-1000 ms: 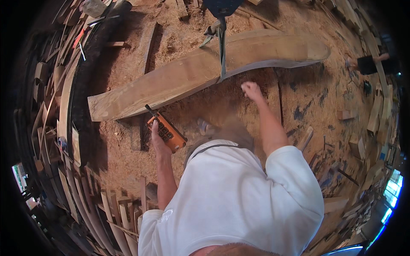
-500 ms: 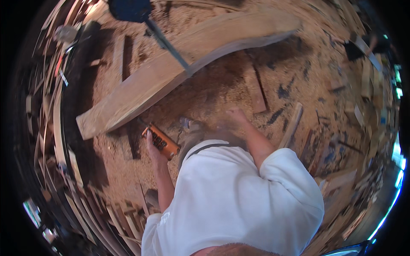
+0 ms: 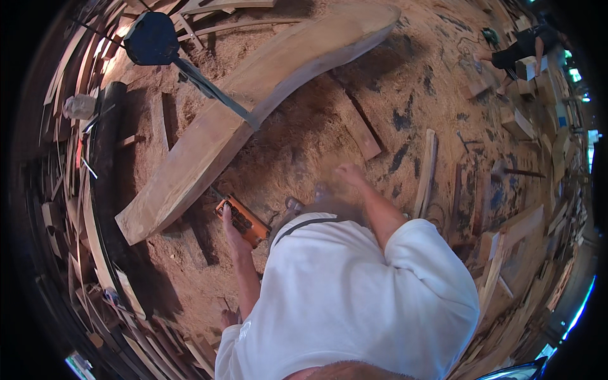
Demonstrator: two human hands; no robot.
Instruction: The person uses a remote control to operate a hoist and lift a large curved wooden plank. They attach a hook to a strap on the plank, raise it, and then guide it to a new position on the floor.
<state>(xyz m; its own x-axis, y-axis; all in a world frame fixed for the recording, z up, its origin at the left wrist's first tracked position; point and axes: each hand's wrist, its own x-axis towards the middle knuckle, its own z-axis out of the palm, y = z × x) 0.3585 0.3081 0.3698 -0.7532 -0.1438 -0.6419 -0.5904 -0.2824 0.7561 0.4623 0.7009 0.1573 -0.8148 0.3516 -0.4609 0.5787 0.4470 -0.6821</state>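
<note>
My left hand [image 3: 235, 237] is wrapped round an orange remote control [image 3: 251, 229] with dark buttons, the thumb lying on its face. In front of me is a long, curved timber [image 3: 190, 166], slung by a grey strap [image 3: 218, 95] that comes down from a dark hoist block [image 3: 151, 39]. The remote's top end lies close to the timber's near side, and I cannot tell whether they touch. My right hand [image 3: 350, 173] hangs ahead of my body, its fingers loosely curled with nothing seen in them. It is apart from the timber.
Sawdust covers the floor [image 3: 297, 145]. A dark log [image 3: 109, 164] and stacked planks line the left side. Boards [image 3: 359, 126] and a narrow beam [image 3: 427, 171] lie to the right, with a long-handled tool [image 3: 516, 171] beyond. Another person [image 3: 525, 47] is at the far right.
The timber, strap and hoist block now appear further left, the block lower in view. More of the other person shows at the right. My left hand still holds the remote.
</note>
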